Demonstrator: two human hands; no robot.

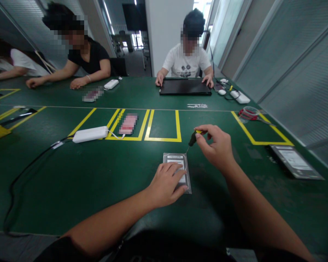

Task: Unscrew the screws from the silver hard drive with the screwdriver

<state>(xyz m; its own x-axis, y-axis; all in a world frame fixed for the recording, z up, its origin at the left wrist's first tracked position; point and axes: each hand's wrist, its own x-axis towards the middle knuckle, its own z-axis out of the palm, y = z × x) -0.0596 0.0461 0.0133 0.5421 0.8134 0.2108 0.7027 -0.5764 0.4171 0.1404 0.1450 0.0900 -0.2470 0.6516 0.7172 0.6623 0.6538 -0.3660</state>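
Note:
A silver hard drive point(176, 157) with a white label lies on the green table in front of me. My left hand point(168, 183) rests on the drive with its fingers spread, covering much of the label. Between the fingertips of my right hand point(214, 143) is a screwdriver point(192, 139) with a dark handle and yellow end. Its thin shaft slants down, and the tip meets the drive's far right corner. Whether a screw sits under the tip is too small to see.
Another hard drive point(293, 162) lies at the right, near yellow tape outlines. A red-and-clear round item point(248, 113) sits behind it. A white power bank point(90, 134) with a black cable and a phone point(128, 123) lie left. Across, a person holds a black panel point(185, 87).

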